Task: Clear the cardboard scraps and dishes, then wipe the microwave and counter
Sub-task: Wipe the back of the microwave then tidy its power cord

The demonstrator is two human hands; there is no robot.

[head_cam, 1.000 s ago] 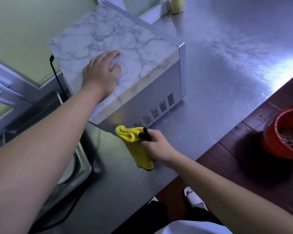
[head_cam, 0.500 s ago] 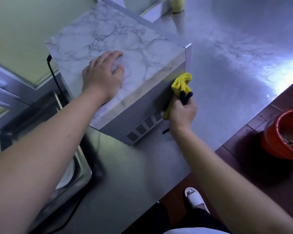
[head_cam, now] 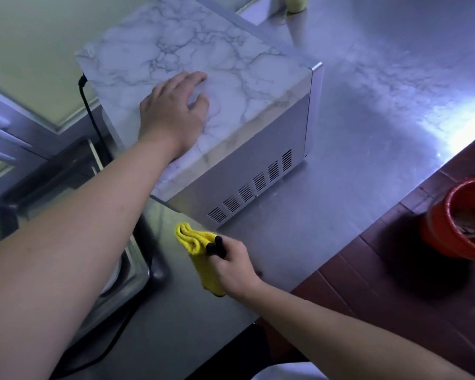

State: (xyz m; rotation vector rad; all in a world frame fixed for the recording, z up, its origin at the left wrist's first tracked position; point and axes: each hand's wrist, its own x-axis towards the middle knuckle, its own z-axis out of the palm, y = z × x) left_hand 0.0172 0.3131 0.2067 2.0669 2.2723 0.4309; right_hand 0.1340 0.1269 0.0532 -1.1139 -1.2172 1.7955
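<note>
The microwave (head_cam: 258, 160) stands on the steel counter (head_cam: 354, 160), its top covered in a marble pattern and its silver vented side facing me. My left hand (head_cam: 176, 113) rests flat on the marble top with the fingers straight. My right hand (head_cam: 231, 267) grips a folded yellow cloth (head_cam: 196, 250) just off the microwave's near lower corner, low over the counter. Two fingertips of that hand are black.
A sink (head_cam: 74, 242) lies at the left, with a white dish partly hidden under my left arm and a black cable running behind the microwave. A red bucket (head_cam: 461, 223) sits on the dark tiled floor at the right. A pale bottle (head_cam: 295, 2) stands at the counter's back.
My right hand swept the yellow cloth from the microwave side's upper front edge down and back to the near lower corner. My left hand stayed flat on the top.
</note>
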